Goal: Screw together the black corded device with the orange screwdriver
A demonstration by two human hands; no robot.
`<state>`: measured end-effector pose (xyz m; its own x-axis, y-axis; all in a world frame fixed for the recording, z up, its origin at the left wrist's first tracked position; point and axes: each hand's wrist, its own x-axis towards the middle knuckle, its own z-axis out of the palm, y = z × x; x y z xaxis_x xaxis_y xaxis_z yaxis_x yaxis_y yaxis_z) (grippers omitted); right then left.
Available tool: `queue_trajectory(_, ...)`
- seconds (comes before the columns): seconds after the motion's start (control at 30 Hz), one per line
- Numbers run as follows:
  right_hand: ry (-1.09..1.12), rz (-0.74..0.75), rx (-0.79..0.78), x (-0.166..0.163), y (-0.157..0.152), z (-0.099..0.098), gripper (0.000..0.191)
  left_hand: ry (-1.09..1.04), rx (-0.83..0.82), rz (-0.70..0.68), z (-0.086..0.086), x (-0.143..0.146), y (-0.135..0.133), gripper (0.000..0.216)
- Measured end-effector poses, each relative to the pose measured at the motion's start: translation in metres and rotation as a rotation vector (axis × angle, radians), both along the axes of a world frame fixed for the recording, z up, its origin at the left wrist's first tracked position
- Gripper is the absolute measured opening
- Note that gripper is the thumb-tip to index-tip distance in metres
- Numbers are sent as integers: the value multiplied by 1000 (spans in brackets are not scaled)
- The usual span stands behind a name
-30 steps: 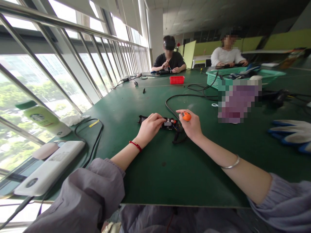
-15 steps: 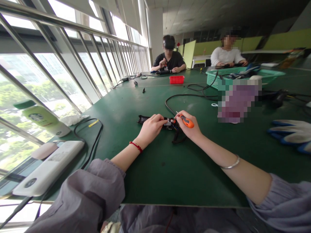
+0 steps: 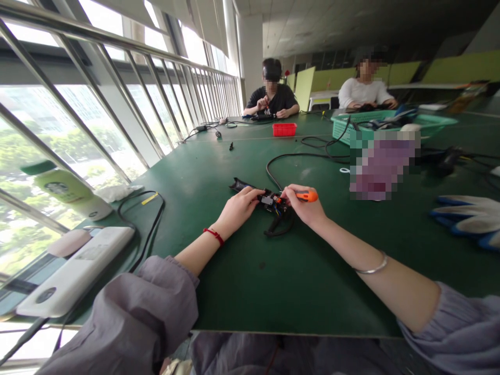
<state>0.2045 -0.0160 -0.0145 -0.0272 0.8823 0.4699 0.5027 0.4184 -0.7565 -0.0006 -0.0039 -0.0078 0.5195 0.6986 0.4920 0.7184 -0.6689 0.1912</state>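
A black corded power tool (image 3: 267, 200) lies on the green table with its inside exposed, showing a grey block and coloured wires. My left hand (image 3: 242, 203) is closed around its body from the near side, thumb and fingers on the casing. In my right hand (image 3: 307, 207) is a screwdriver with an orange and dark handle (image 3: 307, 195); the hand is closed on it, at the right end of the open tool. The screwdriver's tip is hidden by my fingers. A black cable (image 3: 275, 162) runs from behind the tool toward the back right.
A red tray (image 3: 284, 129) and a teal basket (image 3: 341, 130) with tools stand farther back. Gloves (image 3: 469, 216) lie at right. A bottle (image 3: 68, 190), power bank (image 3: 78, 271) and black cord (image 3: 156, 224) are at left. Two people sit across the table.
The power tool has turned, its left end moving right and upward and its looped part swinging left. The screwdriver's handle has swung to lie more level, pointing right. My left hand shifted slightly.
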Motion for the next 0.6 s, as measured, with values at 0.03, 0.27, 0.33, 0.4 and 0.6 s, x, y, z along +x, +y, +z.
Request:
queue_trajectory(0.03,3,7,-1,0,-1,0,33,1,6,19,1,-1,0,30)
queue_trajectory(0.27,27,37,-16,-1,-1,1,35,-6,271,42,7,6,-15,24)
queue_trajectory(0.33,32,38,-20,-1,0,0,35,37,323,-32,6,11,-19,25)
queue_trajectory(0.4,33,39,-24,0,1,0,35,68,345,-90,4,16,-21,25)
queue_trajectory(0.6,34,34,-29,0,2,0,34,57,315,-136,0,19,-19,24)
